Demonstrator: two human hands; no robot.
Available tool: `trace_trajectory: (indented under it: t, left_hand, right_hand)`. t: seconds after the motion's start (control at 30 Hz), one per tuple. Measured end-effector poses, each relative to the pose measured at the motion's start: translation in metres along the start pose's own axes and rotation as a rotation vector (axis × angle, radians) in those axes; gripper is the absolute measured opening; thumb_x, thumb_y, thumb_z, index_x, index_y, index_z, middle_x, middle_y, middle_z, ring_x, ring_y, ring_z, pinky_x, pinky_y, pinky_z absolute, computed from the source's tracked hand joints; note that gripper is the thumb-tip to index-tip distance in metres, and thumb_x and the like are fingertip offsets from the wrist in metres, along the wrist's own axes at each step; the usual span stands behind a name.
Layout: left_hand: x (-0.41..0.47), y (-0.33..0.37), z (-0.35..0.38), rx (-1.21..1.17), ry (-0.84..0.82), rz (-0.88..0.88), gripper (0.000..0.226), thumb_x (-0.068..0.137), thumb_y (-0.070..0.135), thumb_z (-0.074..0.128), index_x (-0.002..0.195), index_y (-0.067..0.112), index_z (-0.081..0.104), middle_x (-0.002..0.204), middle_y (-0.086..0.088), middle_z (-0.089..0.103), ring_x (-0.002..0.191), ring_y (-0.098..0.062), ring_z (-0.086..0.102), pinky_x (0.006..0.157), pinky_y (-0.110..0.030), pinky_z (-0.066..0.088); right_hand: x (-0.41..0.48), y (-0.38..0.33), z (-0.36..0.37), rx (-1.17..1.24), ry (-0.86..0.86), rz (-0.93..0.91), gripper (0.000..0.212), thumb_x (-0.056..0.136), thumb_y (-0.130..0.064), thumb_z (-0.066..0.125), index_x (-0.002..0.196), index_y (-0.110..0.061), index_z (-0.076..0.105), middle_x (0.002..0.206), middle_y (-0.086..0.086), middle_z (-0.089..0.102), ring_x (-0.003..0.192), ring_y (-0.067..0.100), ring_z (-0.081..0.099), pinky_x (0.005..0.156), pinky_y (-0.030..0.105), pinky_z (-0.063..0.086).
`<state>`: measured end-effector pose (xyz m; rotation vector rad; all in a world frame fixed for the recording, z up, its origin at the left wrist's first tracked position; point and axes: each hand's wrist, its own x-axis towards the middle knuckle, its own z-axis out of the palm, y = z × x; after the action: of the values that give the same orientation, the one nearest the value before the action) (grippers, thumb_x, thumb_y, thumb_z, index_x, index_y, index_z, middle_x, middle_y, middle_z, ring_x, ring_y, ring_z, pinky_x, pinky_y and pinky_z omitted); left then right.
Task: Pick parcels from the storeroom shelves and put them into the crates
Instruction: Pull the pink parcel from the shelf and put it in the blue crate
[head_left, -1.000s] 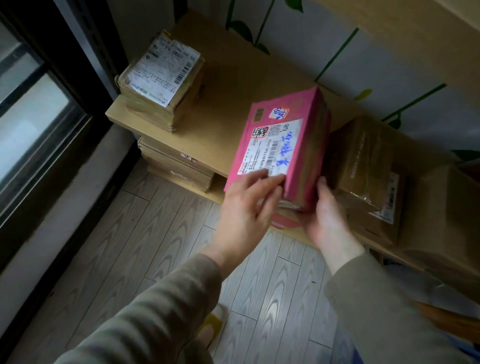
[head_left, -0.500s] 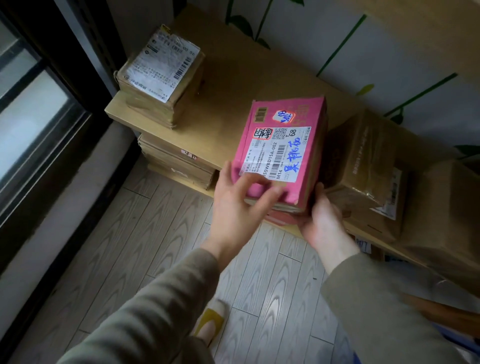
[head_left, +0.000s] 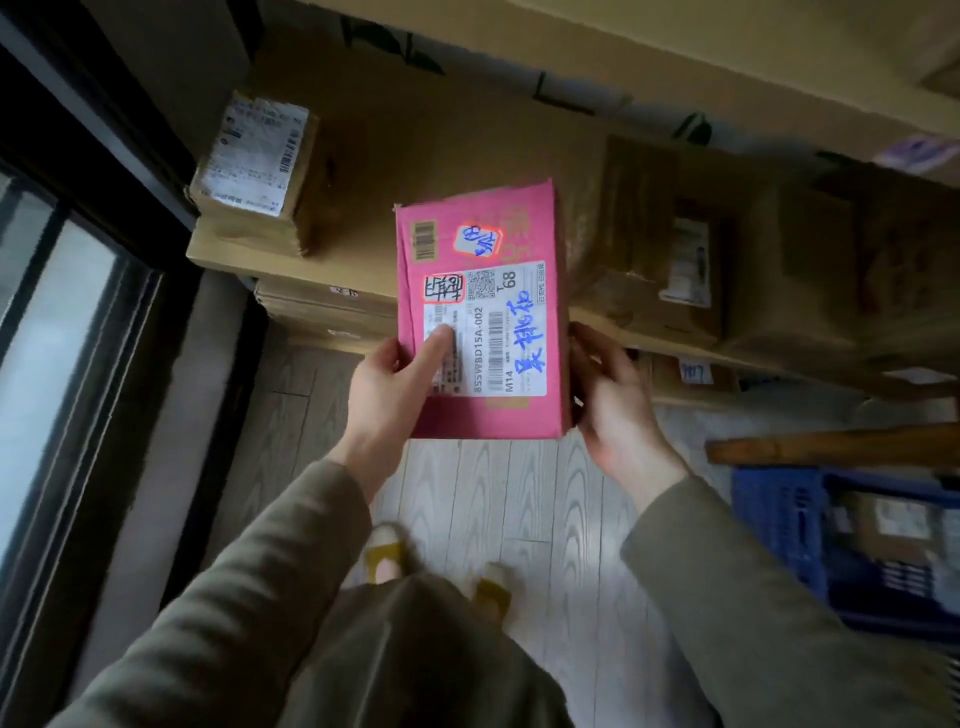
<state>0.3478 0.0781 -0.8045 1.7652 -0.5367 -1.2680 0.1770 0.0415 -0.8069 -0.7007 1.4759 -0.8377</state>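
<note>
Lifted clear of the shelf (head_left: 363, 156) since half a second ago: pink parcel (head_left: 480, 249), now held out over the floor (head_left: 509, 493), label face toward the camera. Left hand (head_left: 387, 384) grips its lower left edge, thumb pressed flat on the white label, fingers hidden behind the box. Right hand (head_left: 613, 400), motion-blurred, curls round the lower right edge, thumb against the side. Brown parcel (head_left: 254, 166) sits at the shelf's left end; brown boxes (head_left: 654, 244) crowd the right part. Blue crate (head_left: 779, 525) on the floor at right, parcels inside, well apart from the pink parcel
</note>
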Motion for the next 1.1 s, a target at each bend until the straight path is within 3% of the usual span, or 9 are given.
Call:
trace_trajectory:
  t: [0.13,0.23,0.33,0.43,0.53,0.63,0.7,0.9,1.1]
  left_hand:
    - [-0.054,-0.006,0.014,0.063,-0.031,-0.007,0.018,0.084,0.034,0.066,0.074,0.019,0.063,0.074,0.007,0.066,0.070,-0.010,0.060,0.065,-0.029,0.050]
    - [-0.095,-0.015,0.044,0.131,-0.109,-0.005,0.015,0.085,0.035,0.065,0.078,0.022,0.063,0.083,0.003,0.069,0.079,-0.017,0.065,0.075,-0.035,0.053]
    - [-0.135,-0.029,0.092,0.204,-0.178,0.039,0.012,0.087,0.034,0.062,0.086,0.022,0.064,0.084,0.003,0.068,0.080,-0.018,0.064,0.076,-0.033,0.052]
    - [-0.180,-0.048,0.159,0.299,-0.282,0.072,0.024,0.088,0.034,0.060,0.096,0.012,0.064,0.088,-0.003,0.069,0.083,-0.021,0.064,0.078,-0.038,0.053]
    - [-0.233,-0.065,0.234,0.410,-0.408,0.126,0.029,0.090,0.036,0.057,0.094,0.007,0.060,0.087,-0.005,0.066,0.076,-0.019,0.060,0.067,-0.032,0.049]
    - [-0.286,-0.082,0.300,0.478,-0.552,0.156,0.022,0.092,0.034,0.054,0.095,0.012,0.055,0.082,0.003,0.061,0.071,-0.009,0.057,0.057,-0.021,0.044]
    - [-0.311,-0.093,0.337,0.540,-0.642,0.181,0.021,0.092,0.032,0.053,0.094,0.012,0.055,0.081,0.004,0.060,0.070,-0.005,0.056,0.055,-0.019,0.042]
    - [-0.327,-0.140,0.416,0.738,-0.801,0.167,0.029,0.091,0.031,0.056,0.103,0.004,0.055,0.091,-0.001,0.063,0.080,-0.014,0.061,0.056,-0.020,0.042]
    - [-0.296,-0.182,0.499,0.942,-0.905,0.072,0.026,0.094,0.030,0.052,0.107,0.008,0.049,0.095,-0.001,0.058,0.074,-0.006,0.054,0.054,-0.017,0.039]
  right_hand:
    - [-0.049,0.006,-0.042,0.031,-0.005,0.054,0.022,0.094,-0.036,0.051,0.082,-0.023,0.063,0.083,0.007,0.056,0.078,0.019,0.048,0.057,0.026,0.030]
    - [-0.081,0.019,-0.085,0.057,-0.007,0.069,0.044,0.085,-0.056,0.052,0.101,-0.016,0.063,0.095,0.014,0.064,0.086,0.020,0.054,0.058,0.026,0.034]
    - [-0.112,0.036,-0.147,0.085,0.030,0.011,0.047,0.083,-0.055,0.055,0.110,-0.017,0.063,0.105,0.005,0.071,0.093,0.018,0.065,0.068,0.031,0.044]
    - [-0.146,0.053,-0.224,0.161,0.081,0.004,0.028,0.088,-0.045,0.053,0.098,-0.021,0.064,0.098,-0.002,0.073,0.087,0.012,0.069,0.069,0.028,0.052]
    - [-0.177,0.066,-0.309,0.281,0.215,0.017,0.025,0.089,-0.041,0.054,0.098,-0.020,0.063,0.088,-0.008,0.074,0.078,0.007,0.070,0.067,0.025,0.054]
    - [-0.204,0.075,-0.381,0.389,0.397,0.039,0.062,0.072,-0.054,0.070,0.117,-0.011,0.062,0.103,0.006,0.073,0.095,0.024,0.069,0.087,0.042,0.054]
    - [-0.218,0.083,-0.421,0.492,0.500,0.054,0.071,0.067,-0.052,0.071,0.121,-0.008,0.059,0.110,0.014,0.070,0.102,0.033,0.066,0.092,0.050,0.051]
    - [-0.225,0.133,-0.492,0.703,0.644,0.174,0.059,0.069,-0.045,0.066,0.116,-0.010,0.062,0.102,0.014,0.072,0.094,0.033,0.069,0.087,0.045,0.054]
    - [-0.174,0.170,-0.538,0.775,0.713,0.357,0.030,0.090,-0.038,0.056,0.103,-0.012,0.066,0.092,0.009,0.075,0.087,0.027,0.071,0.086,0.044,0.054]
